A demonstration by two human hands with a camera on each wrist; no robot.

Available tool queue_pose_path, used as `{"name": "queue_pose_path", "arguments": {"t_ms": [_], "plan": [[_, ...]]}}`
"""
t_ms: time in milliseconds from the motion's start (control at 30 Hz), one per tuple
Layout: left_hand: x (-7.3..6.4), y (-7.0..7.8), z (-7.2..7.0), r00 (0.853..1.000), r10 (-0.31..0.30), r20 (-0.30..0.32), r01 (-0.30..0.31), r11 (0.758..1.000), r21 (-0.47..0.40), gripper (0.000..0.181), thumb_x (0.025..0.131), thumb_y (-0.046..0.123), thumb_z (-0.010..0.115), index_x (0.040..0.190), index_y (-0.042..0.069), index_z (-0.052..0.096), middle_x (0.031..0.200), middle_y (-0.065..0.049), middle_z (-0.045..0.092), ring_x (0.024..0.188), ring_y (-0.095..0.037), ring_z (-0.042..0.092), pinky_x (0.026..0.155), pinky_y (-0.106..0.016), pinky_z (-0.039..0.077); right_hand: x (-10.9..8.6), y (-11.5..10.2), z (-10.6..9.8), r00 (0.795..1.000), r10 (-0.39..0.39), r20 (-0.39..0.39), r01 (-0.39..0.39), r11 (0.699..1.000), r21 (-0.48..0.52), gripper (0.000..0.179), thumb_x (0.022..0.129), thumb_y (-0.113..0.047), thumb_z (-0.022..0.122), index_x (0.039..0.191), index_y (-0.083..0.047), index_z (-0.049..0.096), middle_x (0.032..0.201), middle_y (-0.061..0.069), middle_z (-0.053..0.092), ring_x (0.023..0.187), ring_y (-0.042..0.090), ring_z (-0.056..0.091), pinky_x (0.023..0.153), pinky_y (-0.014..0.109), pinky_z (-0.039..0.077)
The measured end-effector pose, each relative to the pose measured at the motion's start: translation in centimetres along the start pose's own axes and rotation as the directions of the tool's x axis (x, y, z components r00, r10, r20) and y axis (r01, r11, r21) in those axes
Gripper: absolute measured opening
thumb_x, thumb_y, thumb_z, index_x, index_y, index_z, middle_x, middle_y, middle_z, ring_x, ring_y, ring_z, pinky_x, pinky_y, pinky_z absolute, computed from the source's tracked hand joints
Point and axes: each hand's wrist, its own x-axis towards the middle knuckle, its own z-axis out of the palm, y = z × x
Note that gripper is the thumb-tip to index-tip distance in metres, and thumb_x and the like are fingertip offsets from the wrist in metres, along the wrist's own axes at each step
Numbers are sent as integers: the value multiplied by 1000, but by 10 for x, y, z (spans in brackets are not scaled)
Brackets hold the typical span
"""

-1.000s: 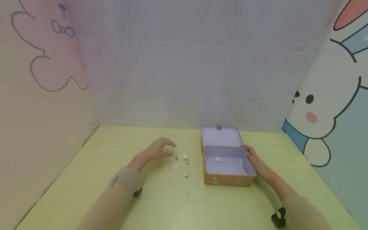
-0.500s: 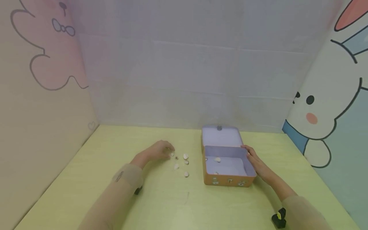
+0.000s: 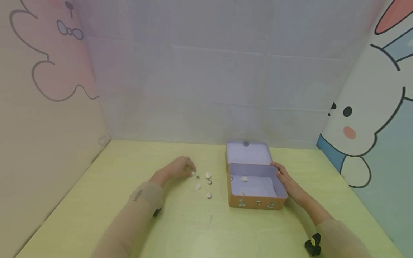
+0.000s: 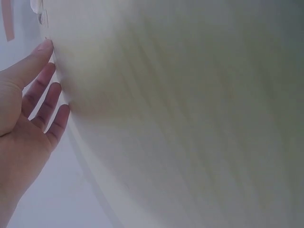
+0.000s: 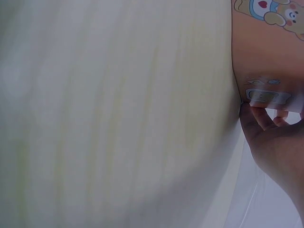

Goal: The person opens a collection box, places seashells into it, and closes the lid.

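Observation:
My left hand (image 3: 178, 167) is low over the table in the head view, thumb and fingertips pinching a small whitish seashell (image 3: 193, 173). In the left wrist view, the thumb of the left hand (image 4: 28, 95) hides the index finger, while the other fingers are loosely bent. Just right of it lie several loose seashells (image 3: 208, 175). An orange tin box (image 3: 258, 202) with a lilac inside stands with its lid (image 3: 248, 153) tipped back. My right hand (image 3: 292, 186) grips its right wall at the rim; the right wrist view shows bear pictures on that side.
Inside the box are a few seashells (image 3: 244, 178). The yellow table (image 3: 180, 229) runs back to a pale curtain wall (image 3: 193, 89). A printed rabbit panel (image 3: 358, 118) stands at the right, and another printed panel (image 3: 48, 118) at the left.
My left hand has come down a little, and its thumb and fingers have closed together at the small seashell. The right hand and the box have stayed put.

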Motion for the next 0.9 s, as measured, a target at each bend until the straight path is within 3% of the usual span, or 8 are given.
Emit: {"name": "queue_pose_path", "arguments": {"t_ms": [267, 900], "plan": [[3, -2, 1, 1000, 24, -19, -24, 999, 37, 10, 81, 10, 72, 91, 12, 72, 96, -2, 65, 96, -22, 58, 93, -41, 46, 0, 1, 0, 1000, -9, -1, 9, 1000, -4, 46, 105, -21, 24, 147, -6, 15, 153, 24, 3, 139, 48, -2, 102, 73, 2], [1, 0, 1, 999, -38, -12, 38, 999, -21, 8, 81, 14, 73, 78, 16, 66, 92, 3, 62, 98, -19, 55, 94, -43, 44, -1, 1, 1, 1000, -9, -3, 9, 1000, 4, 46, 105, -22, 24, 147, -6, 15, 153, 24, 3, 139, 48, -3, 103, 72, 1]]}}
